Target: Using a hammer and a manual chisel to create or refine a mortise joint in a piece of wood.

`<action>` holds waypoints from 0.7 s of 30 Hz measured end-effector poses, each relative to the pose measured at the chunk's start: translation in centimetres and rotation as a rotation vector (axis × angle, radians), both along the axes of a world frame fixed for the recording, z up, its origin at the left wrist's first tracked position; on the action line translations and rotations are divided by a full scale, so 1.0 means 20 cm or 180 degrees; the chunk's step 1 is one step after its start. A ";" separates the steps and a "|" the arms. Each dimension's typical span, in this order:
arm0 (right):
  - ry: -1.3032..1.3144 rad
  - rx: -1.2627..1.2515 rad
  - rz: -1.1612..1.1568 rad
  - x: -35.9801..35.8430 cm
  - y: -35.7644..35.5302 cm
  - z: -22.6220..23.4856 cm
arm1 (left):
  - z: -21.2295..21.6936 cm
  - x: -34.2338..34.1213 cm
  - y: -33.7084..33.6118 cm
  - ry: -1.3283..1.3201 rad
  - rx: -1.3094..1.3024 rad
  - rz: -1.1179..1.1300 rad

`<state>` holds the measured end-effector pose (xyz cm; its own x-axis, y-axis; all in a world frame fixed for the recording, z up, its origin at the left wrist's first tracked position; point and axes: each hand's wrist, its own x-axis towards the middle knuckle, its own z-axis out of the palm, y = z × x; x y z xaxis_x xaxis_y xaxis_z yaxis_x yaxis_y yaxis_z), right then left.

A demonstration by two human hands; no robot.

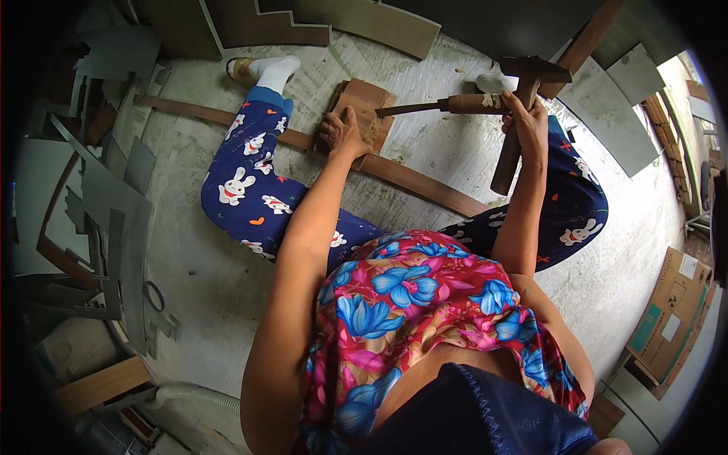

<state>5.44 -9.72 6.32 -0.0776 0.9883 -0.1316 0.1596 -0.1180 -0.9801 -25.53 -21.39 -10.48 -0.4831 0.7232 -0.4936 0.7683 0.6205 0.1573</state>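
A brown wooden block (362,96) lies on the floor between my legs, across a long wooden strip (425,185). My left hand (346,136) is on the block's left side, fingers bent against it; their undersides are hidden. Pale wood crumbs lie on the block beside that hand. My right hand (528,121) is closed around a hammer (506,163) and the handle end of a chisel (462,104) together. The hammer's dark head is above the hand, and its handle hangs down beside my forearm. Leftward, the chisel's blade reaches over the block's right side.
My bent legs lie on either side of the block. Cut sheets and offcuts (114,227) pile up at the left, with a grey corrugated hose (199,394) below. Boards (364,26) line the far side. A cardboard box (671,315) stands at the right.
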 end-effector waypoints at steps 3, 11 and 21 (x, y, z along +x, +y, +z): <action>-0.0152 0.0052 0.0086 -0.01 0.00 -0.01 | 0.02 0.00 -0.01 -0.0171 0.0215 -0.0532; -0.0210 0.0066 0.0140 -0.04 -0.02 0.01 | 0.06 0.05 0.05 0.0135 -0.0042 -0.1788; -0.0500 0.0166 0.0282 0.04 -0.02 -0.02 | 0.04 0.14 0.18 0.0253 -0.0075 -0.2459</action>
<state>6.30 -10.08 5.99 -0.1471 0.9843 -0.0979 0.3186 -0.0465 -0.9468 -22.73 -17.83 -9.62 0.1194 0.8589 -0.4980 0.9927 -0.0934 0.0769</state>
